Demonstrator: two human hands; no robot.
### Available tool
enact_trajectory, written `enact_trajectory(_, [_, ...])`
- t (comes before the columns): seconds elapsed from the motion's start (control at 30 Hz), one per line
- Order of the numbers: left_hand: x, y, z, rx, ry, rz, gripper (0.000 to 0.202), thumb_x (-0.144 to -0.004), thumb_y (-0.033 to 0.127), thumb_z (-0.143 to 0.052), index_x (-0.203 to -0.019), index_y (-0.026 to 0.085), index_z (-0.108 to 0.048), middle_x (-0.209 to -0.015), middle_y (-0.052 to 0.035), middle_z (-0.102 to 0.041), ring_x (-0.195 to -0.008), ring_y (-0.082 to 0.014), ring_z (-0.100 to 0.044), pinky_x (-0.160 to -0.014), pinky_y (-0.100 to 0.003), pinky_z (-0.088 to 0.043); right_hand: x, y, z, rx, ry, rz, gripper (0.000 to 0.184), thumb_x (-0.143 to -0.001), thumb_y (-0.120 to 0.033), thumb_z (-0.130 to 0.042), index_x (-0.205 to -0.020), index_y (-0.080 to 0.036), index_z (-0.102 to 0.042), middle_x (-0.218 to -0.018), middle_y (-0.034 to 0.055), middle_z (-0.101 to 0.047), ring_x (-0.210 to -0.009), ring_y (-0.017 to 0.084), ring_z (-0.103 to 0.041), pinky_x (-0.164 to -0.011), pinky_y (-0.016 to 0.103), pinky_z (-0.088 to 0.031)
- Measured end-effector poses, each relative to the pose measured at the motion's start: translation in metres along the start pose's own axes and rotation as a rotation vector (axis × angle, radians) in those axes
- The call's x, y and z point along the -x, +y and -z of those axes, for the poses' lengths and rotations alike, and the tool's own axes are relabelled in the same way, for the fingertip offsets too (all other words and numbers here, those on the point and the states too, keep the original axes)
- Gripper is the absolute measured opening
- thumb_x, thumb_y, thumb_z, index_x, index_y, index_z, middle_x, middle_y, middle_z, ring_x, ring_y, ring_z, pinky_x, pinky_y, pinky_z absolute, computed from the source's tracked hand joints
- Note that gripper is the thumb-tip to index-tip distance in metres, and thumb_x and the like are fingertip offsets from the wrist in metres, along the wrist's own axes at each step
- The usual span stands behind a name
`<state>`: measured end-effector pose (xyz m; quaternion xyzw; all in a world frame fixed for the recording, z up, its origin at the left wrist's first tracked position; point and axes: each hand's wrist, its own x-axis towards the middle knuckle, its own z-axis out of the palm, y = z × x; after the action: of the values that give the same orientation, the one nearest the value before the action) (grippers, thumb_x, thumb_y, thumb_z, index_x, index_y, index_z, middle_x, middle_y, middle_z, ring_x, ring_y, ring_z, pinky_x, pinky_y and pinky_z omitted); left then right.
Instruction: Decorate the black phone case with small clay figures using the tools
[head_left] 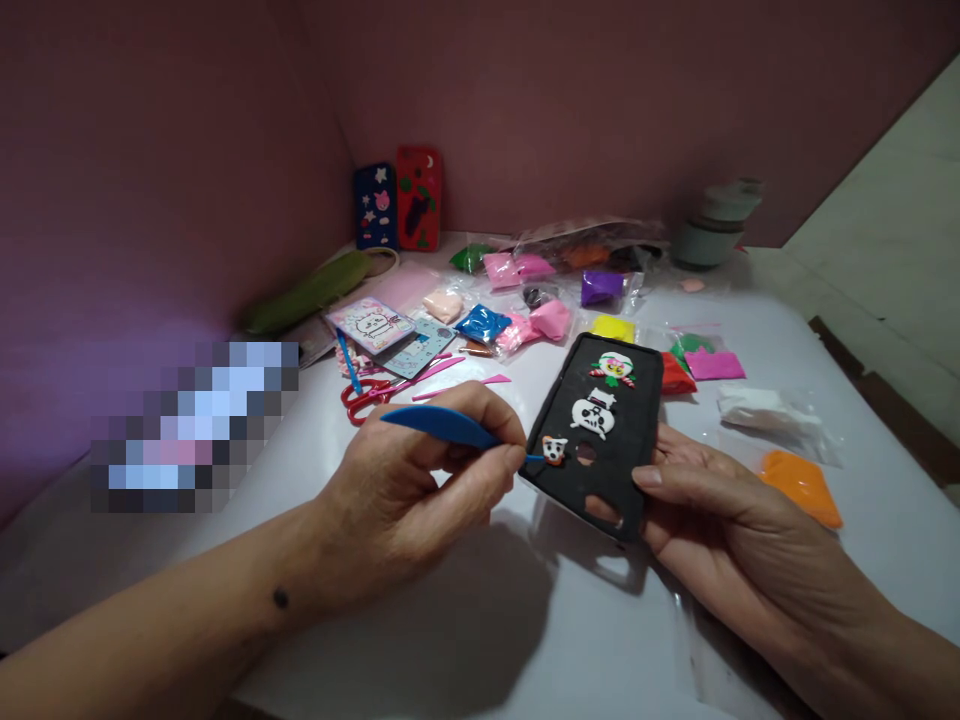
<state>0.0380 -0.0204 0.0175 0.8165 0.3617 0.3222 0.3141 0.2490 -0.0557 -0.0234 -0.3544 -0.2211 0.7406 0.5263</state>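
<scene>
My right hand (720, 510) grips a black phone case (551, 400) by its right edge, thumb on the face, and holds it tilted above the table. Three small clay figures sit on the case: a round white one with green and red (613, 369), a white skull-like one (594, 415) and a little white-and-orange animal head (553, 450). Pinched in my left hand (442, 480) is a blue modelling tool (439, 423). Its thin tip reaches the lower left of the animal head and seems to touch it.
Red-handled scissors (366, 398), pink tools (461, 388) and printed cards (371, 325) lie left of centre. Packets of coloured clay, including blue (483, 323) and orange (802, 487), spread behind and right. Two decorated cases (418, 198) lean at the back wall, with a jar (709, 235) to the right.
</scene>
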Motion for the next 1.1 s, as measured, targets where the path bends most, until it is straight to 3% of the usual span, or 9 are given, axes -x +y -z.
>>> enact_trajectory(0.83, [-0.0009,-0.0020,0.0000,0.003,-0.008,-0.008,0.009,-0.087,0.013,-0.050,-0.082,0.018,-0.055,-0.062,0.0054,-0.054,-0.050,-0.0044,-0.053,-0.046,-0.012,-0.043,-0.0005,-0.0002,-0.0006,0.011,0.000,0.000,0.027,-0.078,-0.010,-0.061,-0.102,-0.021,-0.070,-0.115,0.0085,-0.069,-0.100,0.023,-0.066,-0.081,0.030,-0.058])
enact_trajectory(1.1, [0.0004,-0.0017,0.0012,-0.003,-0.028,-0.015,0.009,-0.087,0.013,-0.049,-0.082,0.017,-0.055,-0.060,0.0054,-0.053,-0.049,-0.0049,-0.052,-0.045,-0.013,-0.042,0.0001,-0.0009,-0.0039,0.053,0.040,-0.010,0.026,-0.077,-0.013,-0.063,-0.099,-0.024,-0.070,-0.113,0.0053,-0.070,-0.101,0.024,-0.066,-0.077,0.029,-0.059])
